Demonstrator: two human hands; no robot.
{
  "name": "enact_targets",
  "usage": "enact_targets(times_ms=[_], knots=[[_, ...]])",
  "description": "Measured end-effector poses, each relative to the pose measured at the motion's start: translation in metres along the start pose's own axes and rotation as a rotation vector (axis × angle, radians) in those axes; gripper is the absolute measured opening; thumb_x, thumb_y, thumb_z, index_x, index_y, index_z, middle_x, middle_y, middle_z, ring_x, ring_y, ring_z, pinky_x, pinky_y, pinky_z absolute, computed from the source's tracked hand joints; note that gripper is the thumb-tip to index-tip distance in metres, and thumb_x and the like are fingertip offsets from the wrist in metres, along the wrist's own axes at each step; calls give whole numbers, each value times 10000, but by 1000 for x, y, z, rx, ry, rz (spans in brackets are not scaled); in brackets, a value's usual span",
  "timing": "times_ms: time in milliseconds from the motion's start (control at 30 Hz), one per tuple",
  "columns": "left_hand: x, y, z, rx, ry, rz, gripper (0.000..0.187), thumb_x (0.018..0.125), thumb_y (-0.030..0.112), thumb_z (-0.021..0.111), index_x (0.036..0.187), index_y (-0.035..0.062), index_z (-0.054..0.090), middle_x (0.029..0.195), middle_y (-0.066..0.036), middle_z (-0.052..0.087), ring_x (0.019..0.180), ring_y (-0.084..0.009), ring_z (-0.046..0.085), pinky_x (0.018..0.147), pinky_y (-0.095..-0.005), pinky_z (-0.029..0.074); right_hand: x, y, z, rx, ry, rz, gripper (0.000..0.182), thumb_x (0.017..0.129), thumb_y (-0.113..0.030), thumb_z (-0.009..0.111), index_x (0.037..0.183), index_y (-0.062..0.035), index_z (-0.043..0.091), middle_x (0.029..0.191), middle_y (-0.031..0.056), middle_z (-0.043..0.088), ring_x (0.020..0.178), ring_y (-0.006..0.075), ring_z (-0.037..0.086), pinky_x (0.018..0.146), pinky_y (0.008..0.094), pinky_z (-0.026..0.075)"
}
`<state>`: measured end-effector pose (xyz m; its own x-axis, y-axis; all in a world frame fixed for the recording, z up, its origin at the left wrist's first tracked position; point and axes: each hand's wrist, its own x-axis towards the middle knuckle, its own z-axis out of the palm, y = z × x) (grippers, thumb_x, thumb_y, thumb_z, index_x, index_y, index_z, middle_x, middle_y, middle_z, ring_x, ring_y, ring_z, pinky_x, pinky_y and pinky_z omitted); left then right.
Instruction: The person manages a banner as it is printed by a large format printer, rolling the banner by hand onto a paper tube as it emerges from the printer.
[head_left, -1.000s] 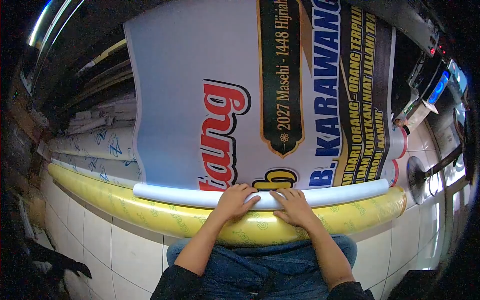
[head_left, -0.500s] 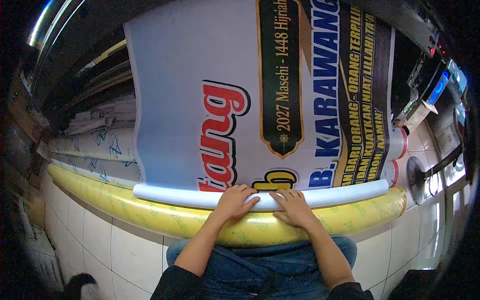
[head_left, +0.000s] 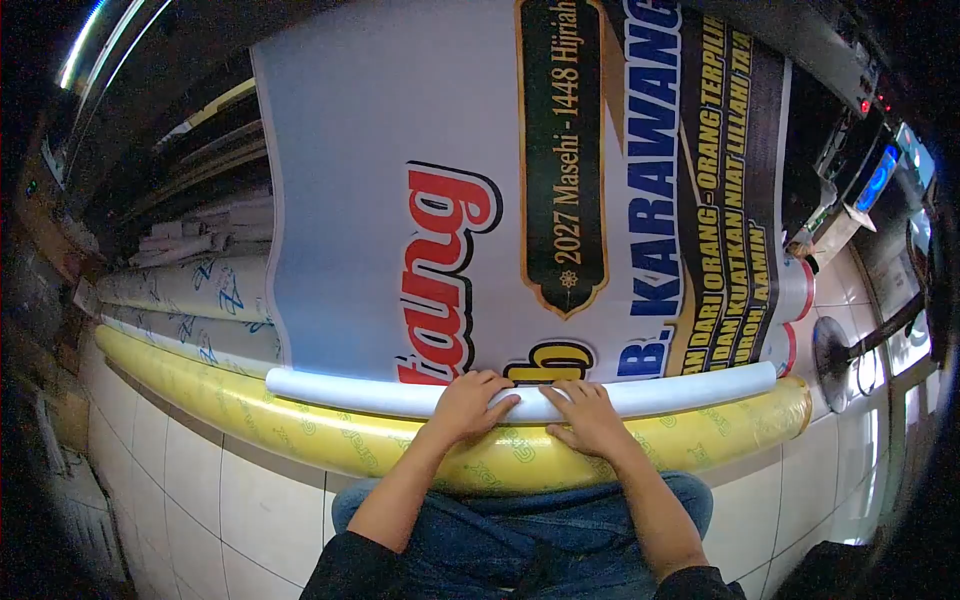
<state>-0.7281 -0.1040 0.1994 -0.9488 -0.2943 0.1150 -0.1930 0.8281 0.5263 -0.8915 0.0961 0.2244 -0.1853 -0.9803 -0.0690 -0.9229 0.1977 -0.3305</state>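
Note:
A large printed banner (head_left: 360, 130) hangs down in front of me, with red "tang" lettering, a dark green panel and blue and gold text. Its lower end is wound into a white banner roll (head_left: 340, 391), which lies lengthwise across my lap side. My left hand (head_left: 470, 405) curls over the middle of that roll, fingers on the far side and thumb pointing right. Close beside it, my right hand (head_left: 587, 415) grips the same roll, its fingers over the top and thumb on the near side. The undersides of both hands are hidden.
A long yellow wrapped roll (head_left: 300, 430) lies under the banner roll, just before my knees. White wrapped rolls (head_left: 190, 285) lie at the left. A fan (head_left: 835, 350) stands on the tiled floor at right, near a lit screen (head_left: 878, 178). Dark machinery surrounds the banner's top.

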Motion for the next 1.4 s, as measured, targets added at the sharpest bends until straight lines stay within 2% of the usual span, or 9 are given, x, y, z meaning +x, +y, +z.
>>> enact_targets(times_ms=[933, 1000, 1033, 1100, 1133, 1200, 1400], knots=[[0, 2, -3, 2, -20, -20, 371, 953, 407, 611, 1149, 100, 681, 1088, -140, 649, 1027, -349, 624, 899, -450, 498, 0, 0, 2, -9, 26, -15, 685, 864, -345, 711, 1469, -150, 458, 1439, 137, 479, 1351, 349, 419, 1127, 511, 305], [0, 3, -5, -22, -34, -27, 449, 889, 458, 685, 1174, 112, 677, 1109, -132, 643, 1056, -341, 618, 919, -442, 498, 0, 2, 5, -50, 85, -38, 715, 823, -341, 746, 1458, -148, 480, 1386, 124, 517, 1282, 328, 471, 1083, 496, 352], [0, 5, -8, -21, -34, -27, 449, 889, 458, 685, 1174, 112, 677, 1109, -132, 643, 1056, -341, 618, 919, -442, 498, -1, 2, 5, -50, 85, -39, 715, 823, -341, 746, 1458, -148, 480, 1386, 124, 517, 1282, 328, 471, 1083, 496, 352], [-1, 9, -14, 44, -87, 35, 581, 791, 508, 771, 1215, 126, 661, 1138, -125, 636, 1087, -333, 610, 935, -433, 498, -1, 2, 4, -45, 85, -39, 711, 824, -340, 746, 1455, -147, 483, 1390, 121, 515, 1279, 326, 472, 1083, 494, 354], [-1, 6, -13, 45, -87, 36, 581, 791, 508, 771, 1215, 126, 661, 1138, -125, 636, 1087, -333, 610, 935, -433, 498, -1, 2, 5, -45, 86, -39, 711, 824, -340, 746, 1455, -147, 483, 1390, 121, 515, 1279, 326, 472, 1083, 494, 354], [0, 1, -9, 69, -85, 43, 688, 721, 529, 818, 1255, 131, 639, 1153, -122, 633, 1107, -333, 603, 947, -431, 497, -1, 3, 6, -40, 83, -39, 703, 827, -340, 743, 1453, -149, 485, 1398, 120, 511, 1289, 327, 467, 1085, 496, 351], [1, -3, -6, 14, -81, 13, 650, 743, 518, 809, 1226, 117, 641, 1123, -125, 648, 1081, -341, 620, 931, -437, 504, 1, 1, 4, -15, 29, -6, 689, 853, -334, 724, 1464, -151, 463, 1431, 125, 488, 1327, 343, 439, 1114, 504, 315]])
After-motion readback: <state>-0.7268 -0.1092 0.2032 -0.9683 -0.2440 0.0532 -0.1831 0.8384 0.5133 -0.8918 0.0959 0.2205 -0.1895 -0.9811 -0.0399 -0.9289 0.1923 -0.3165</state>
